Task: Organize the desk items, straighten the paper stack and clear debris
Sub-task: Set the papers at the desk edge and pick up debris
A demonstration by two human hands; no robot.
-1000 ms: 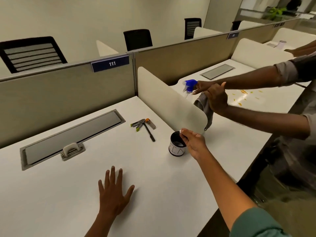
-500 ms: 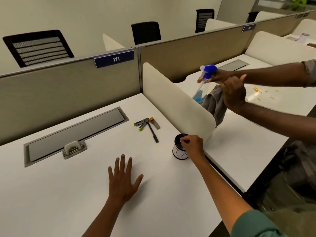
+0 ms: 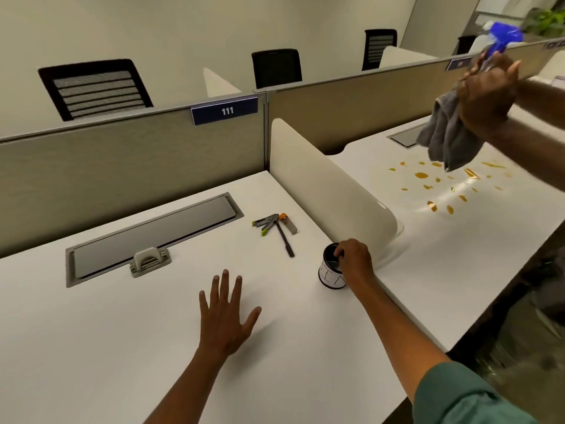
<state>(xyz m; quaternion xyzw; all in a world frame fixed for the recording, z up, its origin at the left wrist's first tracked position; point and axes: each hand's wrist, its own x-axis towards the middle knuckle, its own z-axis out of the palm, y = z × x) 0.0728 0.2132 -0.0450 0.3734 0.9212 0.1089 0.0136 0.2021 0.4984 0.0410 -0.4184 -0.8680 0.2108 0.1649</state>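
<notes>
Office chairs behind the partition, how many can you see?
3. One slatted chair far left, one solid black chair in the middle, one slatted chair toward the right. A dark shape farther right may be another.

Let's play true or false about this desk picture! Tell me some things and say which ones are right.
1. The right hand grips the cup. True.
2. The left hand holds a pen. False: it lies flat and open on the desk.
3. The pens are inside the cup. False: they lie on the desk.
4. The desk sign says 111. True.
5. Orange bits litter the neighbouring desk. True.
</notes>
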